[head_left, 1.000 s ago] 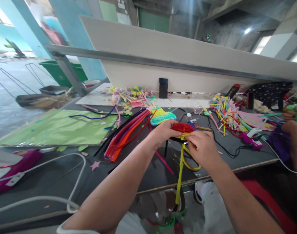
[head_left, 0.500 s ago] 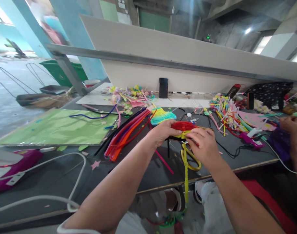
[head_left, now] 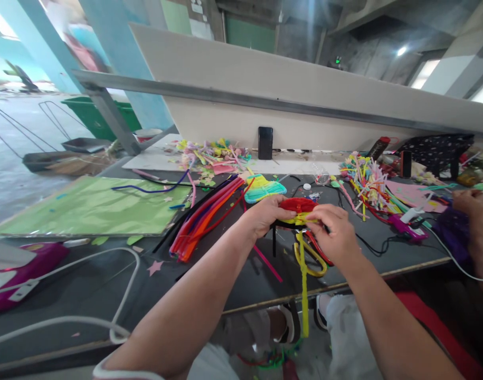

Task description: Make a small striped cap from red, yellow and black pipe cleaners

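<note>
Between my hands, above the front of the table, is a flat pipe-cleaner piece point(head_left: 299, 205) in red, yellow and black. My left hand point(head_left: 270, 215) pinches its left side, thumb on the yellow band. At its right side my right hand point(head_left: 333, 231) is closed, fingertips on the yellow pipe cleaner. A long yellow end point(head_left: 304, 285) hangs down past the table edge. Behind it lie yellow-handled scissors point(head_left: 320, 270), partly hidden. A red strand shows beside my right hand. Just beyond my left hand rests a yellow and turquoise pipe-cleaner piece point(head_left: 267, 190).
Left of my hands lies a bundle of pink, orange and purple pipe cleaners point(head_left: 205, 221). Farther left are a green sheet point(head_left: 94, 206) and a magenta device point(head_left: 47, 261) with a white cable. A phone point(head_left: 265, 143) stands at the back. Another person's hand point(head_left: 473, 206) is at the far right.
My right hand has shifted slightly right and down along the piece. A red strand now shows below it near the scissors. My left hand keeps its hold.
</note>
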A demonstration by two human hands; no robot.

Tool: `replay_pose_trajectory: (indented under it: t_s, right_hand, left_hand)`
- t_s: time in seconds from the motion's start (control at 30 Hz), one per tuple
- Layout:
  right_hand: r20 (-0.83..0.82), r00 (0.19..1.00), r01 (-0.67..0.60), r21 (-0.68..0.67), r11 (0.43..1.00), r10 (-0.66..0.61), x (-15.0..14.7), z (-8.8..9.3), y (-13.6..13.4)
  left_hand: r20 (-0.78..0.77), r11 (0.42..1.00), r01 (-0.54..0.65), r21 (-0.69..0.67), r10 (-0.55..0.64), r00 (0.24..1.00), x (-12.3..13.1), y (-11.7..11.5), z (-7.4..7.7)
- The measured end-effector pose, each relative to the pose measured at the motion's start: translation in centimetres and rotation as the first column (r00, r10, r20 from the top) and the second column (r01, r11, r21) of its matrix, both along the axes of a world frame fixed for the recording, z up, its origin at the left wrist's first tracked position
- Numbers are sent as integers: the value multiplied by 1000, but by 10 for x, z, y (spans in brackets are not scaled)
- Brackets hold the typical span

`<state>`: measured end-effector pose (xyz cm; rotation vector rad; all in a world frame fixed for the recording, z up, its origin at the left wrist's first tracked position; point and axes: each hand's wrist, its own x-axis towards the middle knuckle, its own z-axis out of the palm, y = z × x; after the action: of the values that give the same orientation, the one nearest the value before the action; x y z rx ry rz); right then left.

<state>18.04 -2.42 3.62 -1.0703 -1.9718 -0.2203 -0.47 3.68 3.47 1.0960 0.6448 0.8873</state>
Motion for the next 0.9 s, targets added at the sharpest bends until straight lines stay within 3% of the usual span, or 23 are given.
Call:
replay_pose_trajectory:
  t_s: [0.1, 0.2, 0.3, 0.43, 0.57, 0.9]
  right_hand:
    - [-179, 973, 157, 52, 986, -146, 12, 9, -2]
    - [-170, 955, 246, 0, 969, -243, 23, 15, -1]
    - [-123, 975, 149, -252, 956, -184, 28, 14, 0]
    - [-236, 970, -94, -576, 812, -56, 30, 10, 0]
    - [-307, 952, -211, -689, 694, -15, 29, 5, 1]
    - [-203, 977, -186, -643, 743, 69, 33, 10, -4]
  left_hand:
    - [31, 1000, 25, -19, -24, 999, -2, -2, 4]
    - [11, 999, 42, 18, -42, 999, -2, -2, 5]
    - [-62, 996, 44, 76, -40, 997, 0, -1, 2]
    - [-121, 989, 61, 132, -45, 992, 3, 0, -4]
    - [-143, 983, 99, 157, -76, 987, 6, -4, -6]
    - [-124, 981, 151, 125, -135, 983, 5, -4, -6]
